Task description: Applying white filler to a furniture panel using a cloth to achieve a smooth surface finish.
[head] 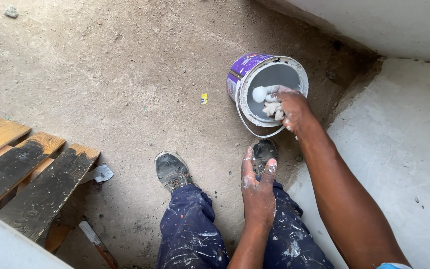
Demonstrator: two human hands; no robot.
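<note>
Rag point(273, 107), pale and paint-soaked, sits bunched in the right hand point(290, 109) inside the purple paint bucket point(267, 89) on the dirt floor point(125, 89). Left of it, the left hand point(258, 192) rests flat and released on the knee. Likely limp, wet and slippery, the rag is best gripped as a wad. The bucket's bottom and the clenched fingers are partly hidden.

- A round paint bucket point(267, 89) is seen on the dirt floor point(125, 74) near the white wall, tilted on its side, its mouth turned up.
- A purple and white label point(242, 67) is wrapped around its outer wall.
- A small yellow scrap point(204, 98) is left lying just beside it.
</note>
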